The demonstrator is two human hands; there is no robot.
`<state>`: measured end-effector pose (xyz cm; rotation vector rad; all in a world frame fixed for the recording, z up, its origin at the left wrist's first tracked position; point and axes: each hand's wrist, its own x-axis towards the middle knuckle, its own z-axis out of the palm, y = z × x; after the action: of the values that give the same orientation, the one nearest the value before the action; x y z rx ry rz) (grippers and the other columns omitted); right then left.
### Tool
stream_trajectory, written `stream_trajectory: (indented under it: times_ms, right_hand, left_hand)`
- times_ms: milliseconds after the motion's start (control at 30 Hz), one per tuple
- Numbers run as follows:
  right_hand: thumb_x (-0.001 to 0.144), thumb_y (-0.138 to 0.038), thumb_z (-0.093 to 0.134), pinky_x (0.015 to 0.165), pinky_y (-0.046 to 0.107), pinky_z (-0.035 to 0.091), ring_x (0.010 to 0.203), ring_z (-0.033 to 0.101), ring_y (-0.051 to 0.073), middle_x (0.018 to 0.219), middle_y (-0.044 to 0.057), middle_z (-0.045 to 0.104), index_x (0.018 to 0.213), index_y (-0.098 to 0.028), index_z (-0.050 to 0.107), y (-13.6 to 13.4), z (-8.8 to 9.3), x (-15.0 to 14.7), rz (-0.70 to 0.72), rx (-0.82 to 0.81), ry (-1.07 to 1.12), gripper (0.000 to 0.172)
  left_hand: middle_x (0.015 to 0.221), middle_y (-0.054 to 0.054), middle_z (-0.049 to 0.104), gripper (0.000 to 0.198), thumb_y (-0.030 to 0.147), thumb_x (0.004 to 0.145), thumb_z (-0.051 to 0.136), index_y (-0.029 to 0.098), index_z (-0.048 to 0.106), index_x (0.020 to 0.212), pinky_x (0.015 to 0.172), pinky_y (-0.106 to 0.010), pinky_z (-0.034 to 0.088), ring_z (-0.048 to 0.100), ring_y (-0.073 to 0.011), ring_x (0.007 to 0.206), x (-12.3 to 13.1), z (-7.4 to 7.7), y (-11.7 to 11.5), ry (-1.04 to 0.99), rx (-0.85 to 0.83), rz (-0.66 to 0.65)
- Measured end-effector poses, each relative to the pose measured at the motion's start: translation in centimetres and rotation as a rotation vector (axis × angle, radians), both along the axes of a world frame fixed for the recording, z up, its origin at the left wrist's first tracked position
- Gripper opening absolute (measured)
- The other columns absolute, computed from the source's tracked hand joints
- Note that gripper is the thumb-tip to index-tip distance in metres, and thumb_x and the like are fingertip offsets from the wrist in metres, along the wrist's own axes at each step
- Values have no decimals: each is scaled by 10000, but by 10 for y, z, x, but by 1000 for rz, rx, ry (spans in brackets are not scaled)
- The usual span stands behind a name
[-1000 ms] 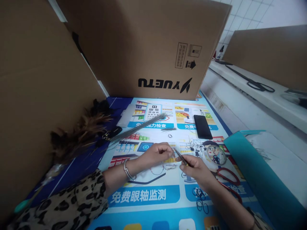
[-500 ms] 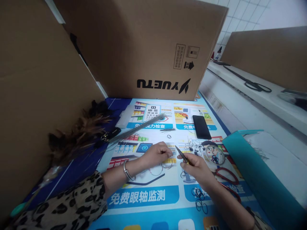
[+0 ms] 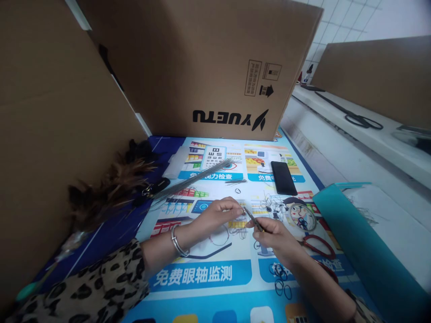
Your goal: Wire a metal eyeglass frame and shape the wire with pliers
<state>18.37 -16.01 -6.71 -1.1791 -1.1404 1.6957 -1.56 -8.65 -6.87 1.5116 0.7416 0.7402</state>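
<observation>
My right hand point(image 3: 271, 232) pinches slim, pointed metal tweezers point(image 3: 253, 219), with the tips directed up and left. Those tips meet the fingertips of my left hand point(image 3: 227, 212), which are closed on a small ring-like piece, too tiny to make out clearly. Thin wire loops point(image 3: 220, 235) show below my left fingers; whether they join the held piece I cannot tell. Several black rings point(image 3: 279, 287) lie below my right wrist. Red-handled scissors point(image 3: 319, 246) rest partly under my right forearm.
A bundle of thin wires point(image 3: 198, 178) lies across the mat beyond my left hand. Farther right are a black phone point(image 3: 283, 178) and a round clear dish point(image 3: 302, 217) with black rings. Brown feathers point(image 3: 97, 190) lie left; a cardboard box point(image 3: 202, 67) stands behind, a teal case point(image 3: 363, 237) right.
My hands have come together: the tweezers' tips now touch the left fingertips, where a gap was before. My left hand has shifted slightly right, its fingers straighter.
</observation>
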Motion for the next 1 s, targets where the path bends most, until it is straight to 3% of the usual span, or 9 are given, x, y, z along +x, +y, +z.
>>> stream_trajectory:
  times_ms: [233,467,667,767,867,1000]
  right_hand:
    - [727,-332,648,526,219,286,560,341,82,651,-30,439,958,-169,647,0,-2,-2,8,46,-75,283]
    - [761,-305,613,503,218,296,530,328,76,628,-39,414,1008,-176,623,-1,-5,0,30,76,-180,279]
    - [791,-287,573,501,223,338,543,406,92,666,-19,493,1057,-185,603,1,0,1,35,150,-285,287]
    - [806,-305,546,544,255,394,638,510,149,780,29,576,1044,-196,608,0,2,3,-49,309,-535,269]
    - [802,-294,540,676,318,436,846,559,239,961,97,613,1048,-190,618,-5,1,4,-124,603,-926,278]
    - [830,-233,488,684,309,431,858,563,230,951,122,629,1109,-156,595,-13,2,-2,-61,923,-1294,309]
  left_hand:
    - [841,-45,577,182,320,760,631,141,661,763,753,-278,423,538,-151,804,1,3,-2,-10,-17,-13]
    - [715,-9,600,178,291,736,656,131,612,802,604,-236,390,508,-93,620,1,-3,-4,-115,-318,-44]
    - [667,8,578,163,272,722,664,125,611,767,582,-223,375,479,-82,588,1,0,-2,-94,-285,21]
    - [667,12,563,153,276,732,648,130,602,743,597,-226,380,476,-86,601,2,1,-2,-76,-214,118]
    - [690,4,559,154,280,747,632,131,595,736,619,-231,383,481,-94,632,2,-1,-1,-82,-150,189]
    - [665,13,534,157,277,752,627,132,584,710,610,-224,369,456,-87,615,3,-5,0,-93,-93,252]
